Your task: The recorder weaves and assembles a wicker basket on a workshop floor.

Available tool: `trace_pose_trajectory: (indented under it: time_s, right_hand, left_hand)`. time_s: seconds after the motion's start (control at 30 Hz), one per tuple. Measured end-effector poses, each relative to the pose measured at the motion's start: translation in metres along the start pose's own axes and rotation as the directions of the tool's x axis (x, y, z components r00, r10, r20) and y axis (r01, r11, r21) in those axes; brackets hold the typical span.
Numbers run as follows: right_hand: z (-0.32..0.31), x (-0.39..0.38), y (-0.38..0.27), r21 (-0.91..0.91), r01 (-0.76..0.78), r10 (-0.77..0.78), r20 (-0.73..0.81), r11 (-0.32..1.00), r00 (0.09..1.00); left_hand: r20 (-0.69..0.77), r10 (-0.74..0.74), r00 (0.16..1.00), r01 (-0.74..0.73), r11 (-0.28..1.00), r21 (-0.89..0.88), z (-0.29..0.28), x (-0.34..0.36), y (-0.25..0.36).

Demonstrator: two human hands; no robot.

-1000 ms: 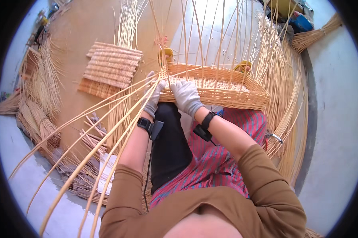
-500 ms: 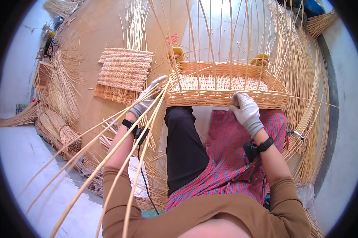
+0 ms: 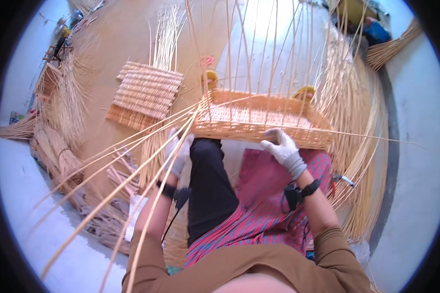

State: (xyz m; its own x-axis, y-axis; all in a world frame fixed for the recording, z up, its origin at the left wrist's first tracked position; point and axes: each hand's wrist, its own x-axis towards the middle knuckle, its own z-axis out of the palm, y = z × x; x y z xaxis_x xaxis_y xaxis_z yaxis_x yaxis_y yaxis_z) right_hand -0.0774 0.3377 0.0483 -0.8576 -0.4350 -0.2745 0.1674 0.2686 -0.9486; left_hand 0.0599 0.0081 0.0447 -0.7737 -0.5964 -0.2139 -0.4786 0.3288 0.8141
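A shallow rectangular wicker basket (image 3: 259,129) lies across my lap, with thin upright stakes rising from its walls. From its near left corner several long pale wicker rods (image 3: 146,163) fan out toward the lower left. My left hand (image 3: 179,154), in a pale glove, is just left of that corner. It is slightly blurred and partly hidden behind the rods; its fingers look apart, with no grasp visible. My gloved right hand (image 3: 284,150) touches the outside of the near wall, thumb spread from the fingers. One thin rod (image 3: 366,135) sticks out past the basket's right end.
Flat woven panels (image 3: 149,90) lie on the floor at the left, in front of loose pale rods (image 3: 168,39). Long wicker bundles cover the right side (image 3: 344,88) and left side (image 3: 66,93). A red-handled tool (image 3: 344,180) is beside my right knee.
My left hand has drawn back from the rods at the corner, toward me. My right hand's fingers have opened against the near wall. The whole view has shifted a little.
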Motion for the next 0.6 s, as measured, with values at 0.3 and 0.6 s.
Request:
trace_pose_trajectory:
  time_s: [0.3,0.6]
  right_hand:
    - [0.009,0.017,0.035,0.330,0.299,-0.103,-0.500,0.895,0.860]
    - [0.053,0.118,-0.142,-0.569,0.540,-0.730,-0.167,0.620,0.662]
  left_hand:
    - [0.450,0.020,0.893,0.154,0.925,-0.347,0.095,0.040,0.090]
    - [0.280,-0.101,0.955,0.178,0.948,-0.265,0.101,0.035,0.083]
